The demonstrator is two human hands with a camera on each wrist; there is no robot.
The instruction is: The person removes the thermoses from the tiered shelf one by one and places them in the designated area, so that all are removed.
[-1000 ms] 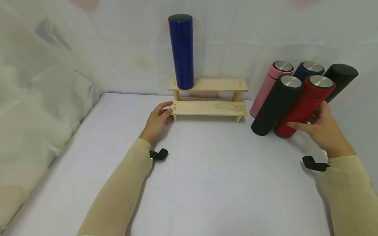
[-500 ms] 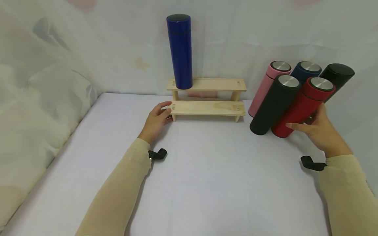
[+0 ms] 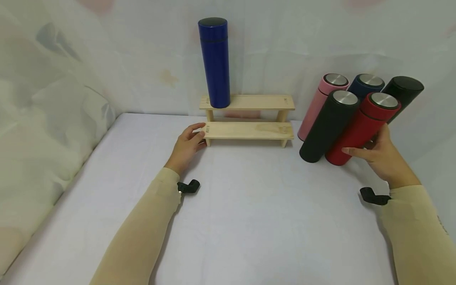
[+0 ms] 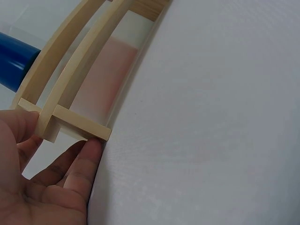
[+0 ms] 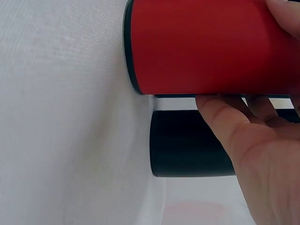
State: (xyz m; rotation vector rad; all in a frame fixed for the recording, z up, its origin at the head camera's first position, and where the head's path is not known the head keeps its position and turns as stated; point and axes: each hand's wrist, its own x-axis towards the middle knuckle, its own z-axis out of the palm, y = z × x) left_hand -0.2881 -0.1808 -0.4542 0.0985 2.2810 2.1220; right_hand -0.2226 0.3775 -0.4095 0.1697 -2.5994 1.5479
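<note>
My left hand [image 3: 186, 146] holds the left end of a two-tier wooden stand [image 3: 249, 130]. In the left wrist view its thumb lies by the lower board's end and its fingertips [image 4: 93, 143] touch the leg [image 4: 82, 123]. A blue thermos [image 3: 217, 63] stands upright on the upper tier, at the left. At the right, my right hand [image 3: 381, 158] grips a red thermos [image 3: 363, 126], thumb in front and fingers round the far side. In the right wrist view the red thermos [image 5: 201, 47] has its base at the tablecloth.
Close around the red thermos stand a black thermos [image 3: 329, 126] at its left, a pink one [image 3: 315, 107], a navy one [image 3: 363, 88] and another black one [image 3: 404, 93] behind. A white cloth [image 3: 249, 217] covers the table; a patterned curtain [image 3: 270, 39] hangs behind.
The whole scene shifts slightly left in the head view. Both hands keep their places on the stand and the red thermos.
</note>
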